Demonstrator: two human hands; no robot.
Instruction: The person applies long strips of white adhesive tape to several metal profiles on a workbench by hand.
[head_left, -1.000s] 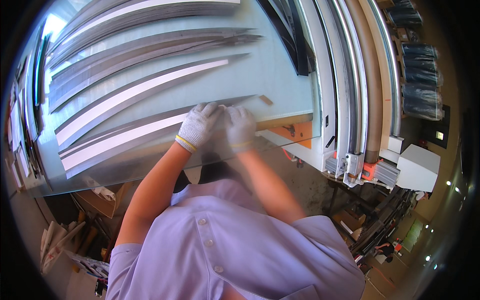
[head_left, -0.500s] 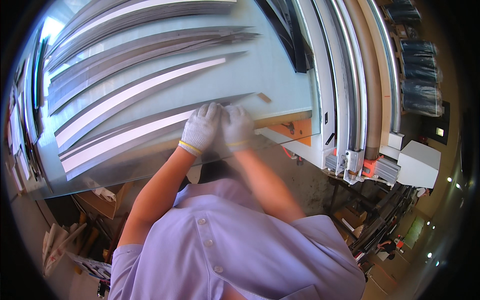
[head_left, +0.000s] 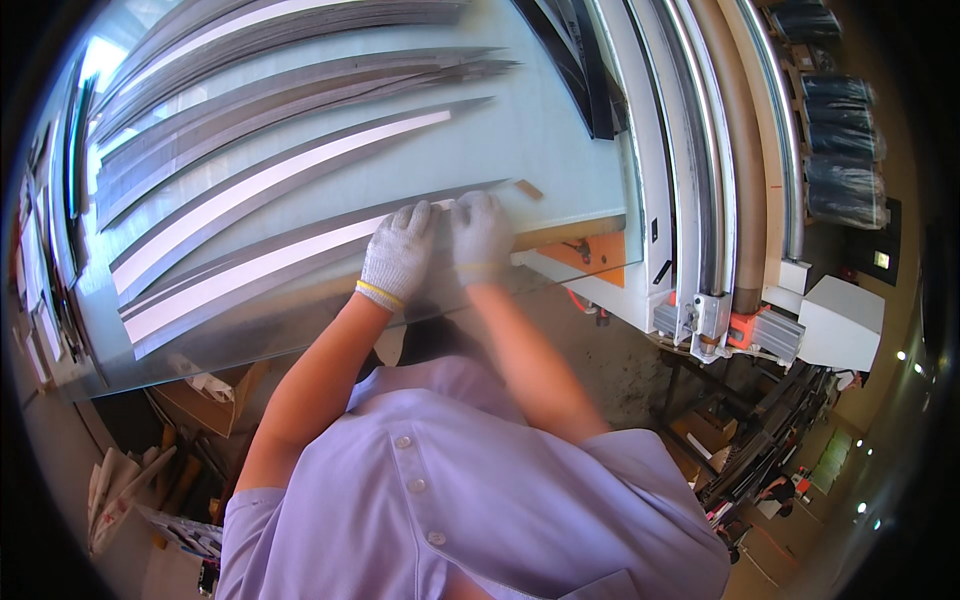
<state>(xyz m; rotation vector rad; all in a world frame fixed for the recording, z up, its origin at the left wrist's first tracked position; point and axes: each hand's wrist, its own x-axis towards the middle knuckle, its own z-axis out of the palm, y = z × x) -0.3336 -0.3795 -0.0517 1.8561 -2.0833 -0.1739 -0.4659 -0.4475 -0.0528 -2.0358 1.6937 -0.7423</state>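
On the pale glass-topped table [head_left: 560,190] lies a long grey strip with a white band [head_left: 270,262] running along it. My left hand [head_left: 398,258], in a white knitted glove with a yellow cuff edge, bends its fingers down over the strip near its right end. Close on its right is my right hand [head_left: 482,235], gloved alike and a little blurred, with its fingers curled at the end of the white band. A bit of white shows between the hands. The fingertips' undersides are hidden.
Beyond lie another white-banded strip [head_left: 290,175] and stacks of grey strips [head_left: 300,105]. A small brown piece [head_left: 529,190] sits right of the strip's tip. Black profiles [head_left: 575,65] lie at the far right, beside a machine with long rollers [head_left: 740,150].
My right hand has shifted slightly right, away from my left hand, opening a gap where white now shows. My left hand has barely moved.
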